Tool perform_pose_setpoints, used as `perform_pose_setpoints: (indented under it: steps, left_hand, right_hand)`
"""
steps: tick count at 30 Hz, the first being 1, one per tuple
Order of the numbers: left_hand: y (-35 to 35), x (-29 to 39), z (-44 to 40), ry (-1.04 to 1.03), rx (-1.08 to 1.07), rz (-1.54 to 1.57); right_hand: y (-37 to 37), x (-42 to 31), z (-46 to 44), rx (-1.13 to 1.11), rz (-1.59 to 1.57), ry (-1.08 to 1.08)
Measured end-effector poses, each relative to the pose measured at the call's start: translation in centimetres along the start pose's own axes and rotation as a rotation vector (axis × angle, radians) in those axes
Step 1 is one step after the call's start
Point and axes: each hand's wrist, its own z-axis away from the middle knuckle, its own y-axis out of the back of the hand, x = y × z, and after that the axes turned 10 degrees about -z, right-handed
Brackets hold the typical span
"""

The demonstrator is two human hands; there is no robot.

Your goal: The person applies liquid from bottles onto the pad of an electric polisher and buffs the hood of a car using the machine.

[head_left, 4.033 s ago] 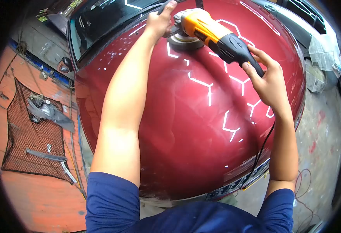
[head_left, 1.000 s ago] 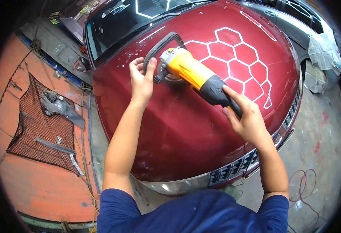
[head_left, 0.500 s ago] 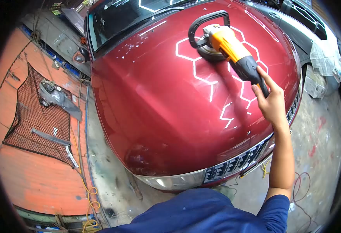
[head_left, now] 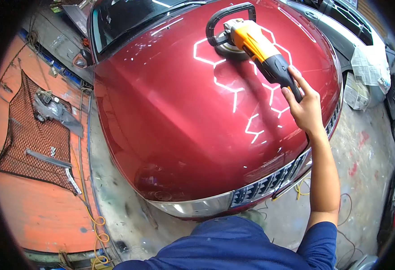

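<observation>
My right hand [head_left: 309, 110] is wrapped round the black rear handle of a yellow and black car polisher [head_left: 253, 41]. Its round pad [head_left: 231, 52] lies against the dark red car hood [head_left: 175, 126], toward the windshield side. A black loop handle [head_left: 213, 27] rises from the polisher's head, with no hand on it. White hexagon-shaped light reflections run across the glossy paint around the tool. My left hand is out of view.
The chrome grille [head_left: 269, 182] borders the hood's front edge. A grey car [head_left: 312, 15] partly wrapped in plastic and newspaper [head_left: 369, 67] stands at right. On the left, an orange platform [head_left: 40, 216] bears a black net [head_left: 31, 135]. A yellow hose [head_left: 99, 229] hangs alongside.
The whole view has shifted, so the car and surroundings sit slightly further left and up. The polisher stays on about the same patch of hood, still in my right hand.
</observation>
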Motion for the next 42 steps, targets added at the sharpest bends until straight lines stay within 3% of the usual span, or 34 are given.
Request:
perform_pose_setpoints:
  steps: [4,10,13,14,15,16,17,18,19,20,25,28,29,31,34,42]
  left_hand:
    - [0.3,0.1,-0.4,-0.004,-0.009,0.002]
    - [2.7,0.5,1.1,-0.083,-0.156,-0.030]
    - [7.9,2.1,5.5,-0.364,-0.384,-0.101]
    - [11.1,3.1,7.6,-0.506,-0.363,-0.116]
    - [15.1,4.5,10.1,-0.620,-0.238,-0.142]
    - [20.2,6.3,13.3,-0.662,0.051,-0.179]
    - [26.8,9.4,16.7,-0.482,0.425,-0.384]
    - [31.0,11.8,18.5,-0.553,0.902,-0.015]
    - [35.3,14.7,19.2,-0.561,1.303,0.053]
    - [40.1,16.7,19.6,-0.748,1.475,0.168]
    - [61.3,25.4,16.0,-0.791,1.809,0.183]
    - [66.2,30.9,11.8,-0.954,1.757,0.208]
    - [66.3,32.3,10.7,-1.035,1.635,0.274]
    - [64.1,35.4,10.1,-1.121,1.491,0.362]
    - [61.4,37.9,9.0,-1.241,1.326,0.422]
    - [51.9,44.1,7.0,-1.410,1.303,0.532]
  right_hand:
    - [-0.3,-0.2,-1.7,-0.020,0.011,-0.090]
    - [-1.7,1.2,-4.4,-0.056,-0.045,-0.018]
    - [-3.1,0.4,-6.1,-0.062,0.025,0.006]
    - [-3.4,0.2,-6.6,-0.061,0.045,-0.005]
    - [-4.3,1.4,-7.1,-0.047,0.021,0.068]
    - [-4.6,1.7,-7.4,-0.063,0.005,0.034]
    - [-4.9,1.5,-7.7,-0.076,-0.007,0.005]
    - [-5.1,1.4,-8.1,-0.090,-0.018,-0.023]
    - [-5.2,1.8,-8.3,-0.082,0.001,0.004]
    - [-4.8,1.6,-8.3,-0.085,0.003,-0.017]
    - [-1.9,2.0,-7.2,-0.084,-0.018,0.014]
    - [0.5,2.8,-4.8,-0.048,0.047,0.052]
    - [1.3,2.6,-3.8,-0.044,0.068,0.028]
    - [2.8,2.6,-1.9,-0.014,0.026,0.063]
    - [5.8,1.1,1.4,-0.043,-0.046,-0.120]
    - [11.4,0.2,10.7,0.026,0.002,-0.264]
